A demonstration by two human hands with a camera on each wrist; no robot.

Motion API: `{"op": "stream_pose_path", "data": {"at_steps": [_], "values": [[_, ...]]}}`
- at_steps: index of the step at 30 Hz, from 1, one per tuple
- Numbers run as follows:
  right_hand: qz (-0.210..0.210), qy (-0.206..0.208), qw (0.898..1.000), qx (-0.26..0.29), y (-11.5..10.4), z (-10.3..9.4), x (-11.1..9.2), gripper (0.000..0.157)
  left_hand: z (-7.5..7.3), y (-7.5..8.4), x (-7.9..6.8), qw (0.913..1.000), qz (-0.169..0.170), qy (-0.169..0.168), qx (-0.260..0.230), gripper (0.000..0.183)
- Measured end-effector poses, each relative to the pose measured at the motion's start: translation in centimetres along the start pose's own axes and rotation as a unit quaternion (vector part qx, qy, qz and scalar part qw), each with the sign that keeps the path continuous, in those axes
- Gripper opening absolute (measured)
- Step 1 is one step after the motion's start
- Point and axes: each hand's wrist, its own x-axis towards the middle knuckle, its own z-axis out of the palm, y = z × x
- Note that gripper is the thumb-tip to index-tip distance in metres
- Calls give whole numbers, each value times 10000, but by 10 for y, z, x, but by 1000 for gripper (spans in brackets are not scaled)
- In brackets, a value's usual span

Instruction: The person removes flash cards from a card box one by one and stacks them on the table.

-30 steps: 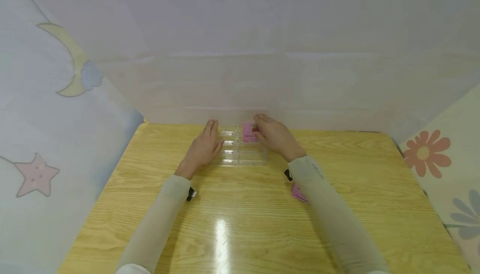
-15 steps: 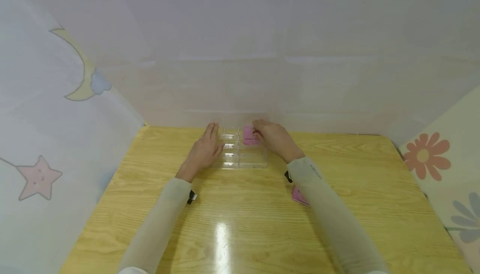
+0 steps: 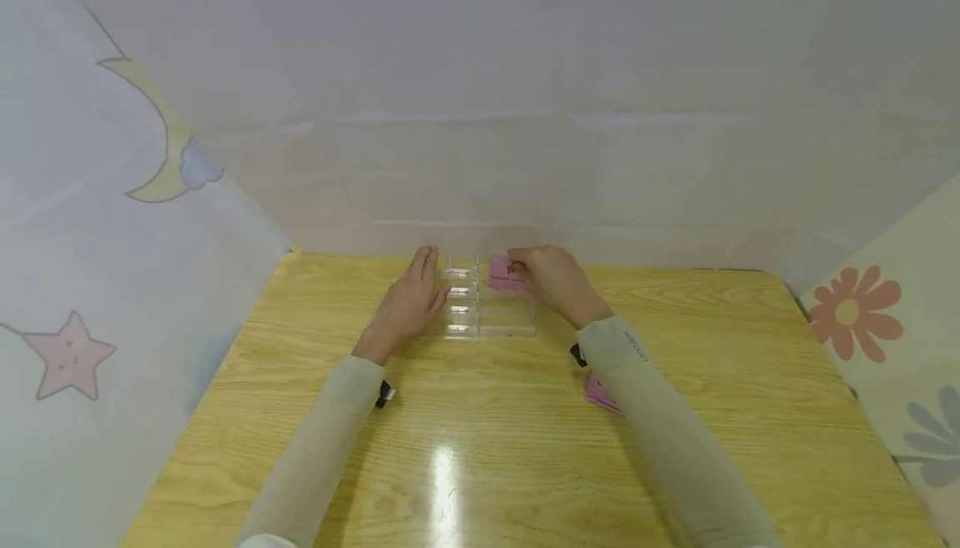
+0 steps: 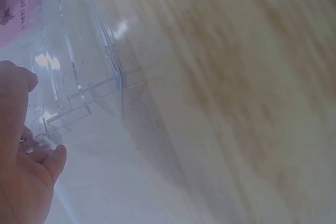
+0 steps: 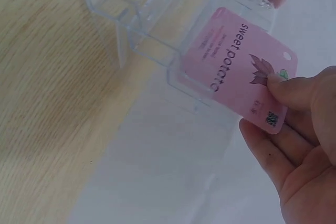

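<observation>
A pink "sweet potato" card [image 5: 236,66] is pinched between the thumb and fingers of my right hand [image 5: 307,124]. Its lower edge sits in an upper tier of a clear plastic stepped stand [image 3: 506,314], on the right half. My left hand [image 3: 408,298] is at the stand's left end; in the left wrist view its thumb and fingertips [image 4: 55,161] hold that end from two sides. The same card [image 3: 506,274] shows in the head view, partly covered by the right hand.
Several more pink cards [image 3: 600,394] lie stacked on the wooden table [image 3: 480,414], partly under the right forearm. A pale cloth backdrop [image 3: 480,156] rises right behind the stand.
My right hand shifts its hold on the card, and its picture is less covered than half a second ago. The left hand stays at the stand. The head view has tilted slightly.
</observation>
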Motion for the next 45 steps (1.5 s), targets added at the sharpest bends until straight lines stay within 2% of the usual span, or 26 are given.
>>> {"op": "stream_pose_path", "data": {"at_steps": [5,9,12,20,25,31,38,42,45], "values": [[129,-120,9989,423,-3,-10,-2,26,-1,1,1,10000,14,12,1,75],[215,-64,9956,911,-3,-20,-7,25,-1,1,1,10000,25,32,10,74],[331,-23,9936,1080,-2,-28,-13,25,0,1,1,10000,-4,24,-8,74],[769,39,9860,1482,3,-52,-37,30,0,-1,-1,10000,11,50,-8,75],[1032,11,9833,1501,12,-66,-58,30,-1,-1,-1,10000,42,23,-44,75],[1178,-349,9806,1530,29,-84,-90,31,0,1,1,9999,44,-50,-97,75],[1198,-911,9702,1900,53,-88,-136,31,0,2,0,9997,-18,-180,-164,76],[1437,-1167,9596,2121,63,-84,-156,32,-2,4,0,9997,23,-159,-205,76],[1616,-1389,9467,2417,70,-77,-167,33,-3,3,0,9999,10,-126,-108,75]]}}
